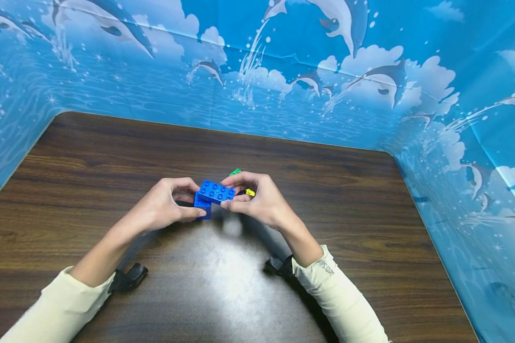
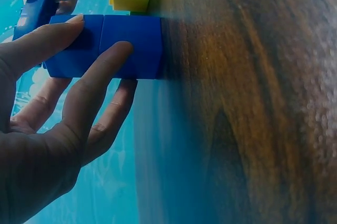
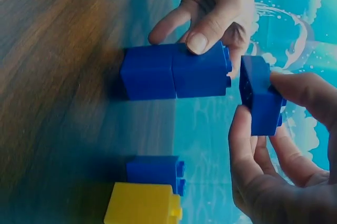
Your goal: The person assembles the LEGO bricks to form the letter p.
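My right hand pinches a blue toy building brick, its studs facing up, between thumb and fingers. Below it stands a stack of two blue bricks, upright on the table. The left hand grips this stack from the left, thumb on the near side. In the right wrist view a small gap separates the held brick from the studs of the upper stacked brick. Part of the stack is hidden behind the fingers and the held brick.
Beyond the right hand, a yellow brick and a green brick are partly hidden. Another blue brick stands beside the yellow one. Everything rests on a dark wooden table, with a dolphin-print curtain around its edges.
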`<state>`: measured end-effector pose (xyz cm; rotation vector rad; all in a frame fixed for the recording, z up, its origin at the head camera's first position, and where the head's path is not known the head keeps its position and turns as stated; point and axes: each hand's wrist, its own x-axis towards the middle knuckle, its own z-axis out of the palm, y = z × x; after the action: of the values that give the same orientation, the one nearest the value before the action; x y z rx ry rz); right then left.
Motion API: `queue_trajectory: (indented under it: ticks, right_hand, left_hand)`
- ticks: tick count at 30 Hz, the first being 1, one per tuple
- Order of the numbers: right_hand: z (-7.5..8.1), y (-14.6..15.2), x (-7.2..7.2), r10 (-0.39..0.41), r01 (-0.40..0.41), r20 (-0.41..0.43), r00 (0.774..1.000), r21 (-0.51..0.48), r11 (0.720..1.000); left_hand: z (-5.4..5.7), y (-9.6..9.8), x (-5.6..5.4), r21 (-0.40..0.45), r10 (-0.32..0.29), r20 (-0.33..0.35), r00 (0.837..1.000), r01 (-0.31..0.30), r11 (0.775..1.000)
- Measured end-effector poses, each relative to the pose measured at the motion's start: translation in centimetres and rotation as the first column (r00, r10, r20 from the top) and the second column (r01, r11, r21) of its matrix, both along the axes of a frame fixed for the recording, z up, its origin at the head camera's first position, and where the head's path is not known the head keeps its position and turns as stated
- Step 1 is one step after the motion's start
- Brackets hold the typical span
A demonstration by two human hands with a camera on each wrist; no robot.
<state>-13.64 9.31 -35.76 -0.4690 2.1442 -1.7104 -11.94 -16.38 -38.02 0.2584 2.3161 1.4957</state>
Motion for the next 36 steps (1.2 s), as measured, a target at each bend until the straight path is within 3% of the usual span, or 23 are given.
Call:
queue_trajectory:
  ticks: [7,19,30,36]
  right_hand:
    - [-0.5,-0.3,-0.3,0.057,-0.056,0.029,0.998,-0.029,0.998]
    - [-1.6,-0.6,-1.2,0.044,-0.037,0.086,0.995,-0.081,0.996]
    - [-1.4,-0.9,-1.3,0.057,-0.053,0.061,0.997,-0.058,0.997]
    - [-1.3,-1.2,-1.4,0.055,-0.055,0.033,0.998,-0.022,0.998]
  left_hand:
    - [-0.1,0.0,-0.1,0.010,-0.010,-0.002,1.000,0.010,1.000]
    - [-0.3,0.0,-0.1,0.014,-0.008,0.020,1.000,0.007,1.000]
    - [-0.3,0.0,-0.2,-0.004,-0.007,-0.001,1.000,0.007,1.000]
    - [-0.2,0.2,-0.1,-0.046,-0.009,-0.049,0.999,0.007,0.999]
